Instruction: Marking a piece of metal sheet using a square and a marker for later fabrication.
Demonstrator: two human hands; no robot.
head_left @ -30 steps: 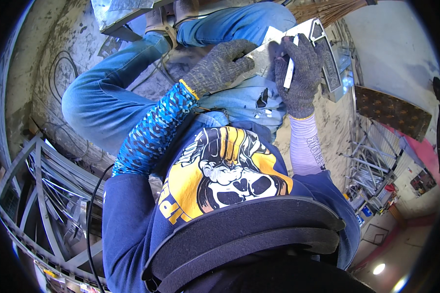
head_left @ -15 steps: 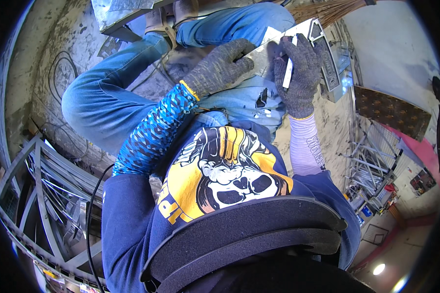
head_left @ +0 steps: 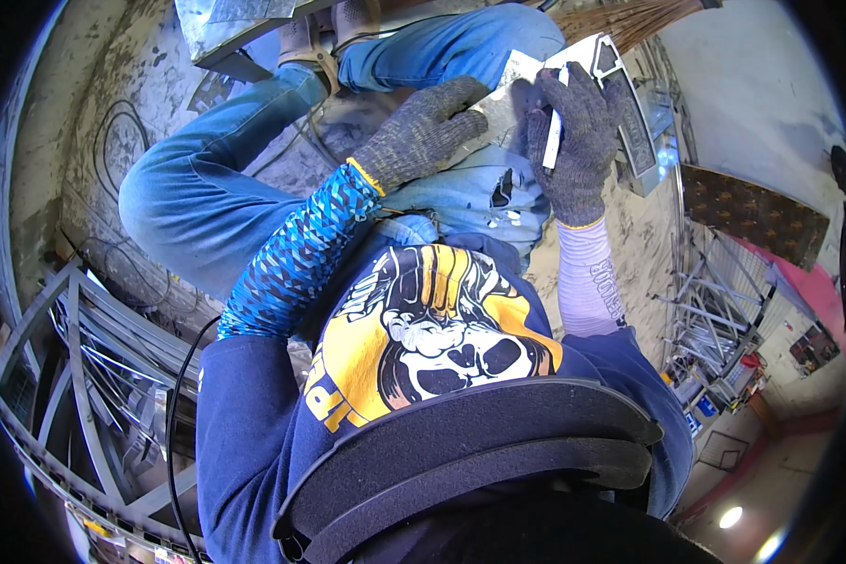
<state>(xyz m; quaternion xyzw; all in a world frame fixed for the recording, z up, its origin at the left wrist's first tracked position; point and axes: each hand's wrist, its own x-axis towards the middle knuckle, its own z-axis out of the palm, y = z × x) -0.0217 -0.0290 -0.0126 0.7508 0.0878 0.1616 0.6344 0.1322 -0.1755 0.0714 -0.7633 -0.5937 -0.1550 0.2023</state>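
My left hand (head_left: 421, 133), in a dark grey knit glove, grips the near-left end of a flat silvery metal piece (head_left: 509, 111) lying across my thigh. Fingers and thumb lie on its edge. My right hand (head_left: 578, 141), in the same kind of glove, is closed round a slim white marker-like stick (head_left: 554, 139) pointing down along the palm. Under and beside the right fingers is a pale, angled metal frame (head_left: 637, 141) with dark insets, its kind unclear. A white paper-like piece (head_left: 521, 68) shows at the metal's far edge.
Metal frames and offcuts (head_left: 113, 376) are piled at the left. A metal-topped stand (head_left: 240, 33) is at the far side, and a straw broom (head_left: 639, 21) at the far right. Cables (head_left: 122, 141) lie on the dusty floor. A brown patterned board (head_left: 752, 214) lies at right.
The metal piece and angled frame have shifted very slightly. Both hands stay almost in place, with the same hold.
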